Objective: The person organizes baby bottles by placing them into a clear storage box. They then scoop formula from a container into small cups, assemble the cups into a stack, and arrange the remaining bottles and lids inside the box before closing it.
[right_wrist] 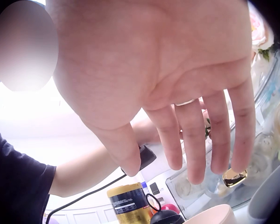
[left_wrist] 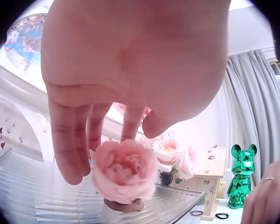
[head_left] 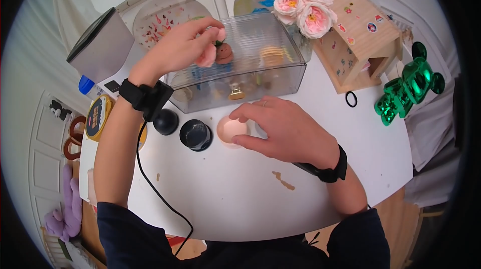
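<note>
My left hand (head_left: 188,43) is over the transparent ribbed box (head_left: 245,33), fingers reaching down around a pink flower (left_wrist: 123,170). Beneath the bloom shows a small brown pot with a smiling face (head_left: 224,54), on the box lid. In the left wrist view the fingers hang fairly straight beside and behind the flower, the thumb apart from it. My right hand (head_left: 288,128) hovers with spread fingers over a pale pink round cup (head_left: 230,129), its fingertips overlapping the rim in the head view. A grey rounded piece (right_wrist: 270,198), partly hidden, lies beneath that hand.
A black round cup (head_left: 195,134) and a black ball-shaped thing (head_left: 166,121) stand left of the pink cup. Behind are pink roses (head_left: 305,6), a wooden house (head_left: 350,33) and a green shiny bear (head_left: 413,83). A black cable (head_left: 150,181) trails from the left wrist.
</note>
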A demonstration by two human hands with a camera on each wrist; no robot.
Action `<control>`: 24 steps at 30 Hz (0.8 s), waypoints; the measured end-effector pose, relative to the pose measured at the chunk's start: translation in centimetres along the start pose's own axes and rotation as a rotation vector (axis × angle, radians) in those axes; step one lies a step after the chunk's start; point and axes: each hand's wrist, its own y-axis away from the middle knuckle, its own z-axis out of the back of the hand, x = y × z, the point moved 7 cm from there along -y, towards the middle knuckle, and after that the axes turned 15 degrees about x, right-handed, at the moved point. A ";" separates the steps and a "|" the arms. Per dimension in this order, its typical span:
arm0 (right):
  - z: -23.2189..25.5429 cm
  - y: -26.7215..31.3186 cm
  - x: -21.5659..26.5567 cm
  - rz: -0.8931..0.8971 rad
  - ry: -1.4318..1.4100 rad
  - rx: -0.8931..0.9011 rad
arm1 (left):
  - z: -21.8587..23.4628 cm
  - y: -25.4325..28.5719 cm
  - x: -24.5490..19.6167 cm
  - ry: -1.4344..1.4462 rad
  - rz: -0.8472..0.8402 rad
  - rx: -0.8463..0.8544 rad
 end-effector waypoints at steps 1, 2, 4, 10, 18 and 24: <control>0.0 0.1 0.0 0.002 0.000 -0.003 | 0.4 0.1 0.1 -0.034 0.045 -0.052; 0.0 0.1 0.1 0.003 0.000 -0.002 | 0.7 0.2 0.1 -0.068 0.091 -0.104; 0.1 0.2 0.2 0.006 -0.003 0.001 | 1.1 0.6 -0.1 -0.098 0.176 -0.129; 0.0 0.2 0.2 -0.001 0.011 0.009 | 2.2 0.7 -0.2 -0.318 0.118 -0.185; 0.1 0.3 -0.3 -0.026 0.048 -0.009 | -0.3 -0.4 -0.3 -0.252 -0.071 -0.050; 0.5 0.4 -0.2 -0.033 0.044 -0.005 | -1.0 -2.0 0.0 -0.199 -0.007 0.010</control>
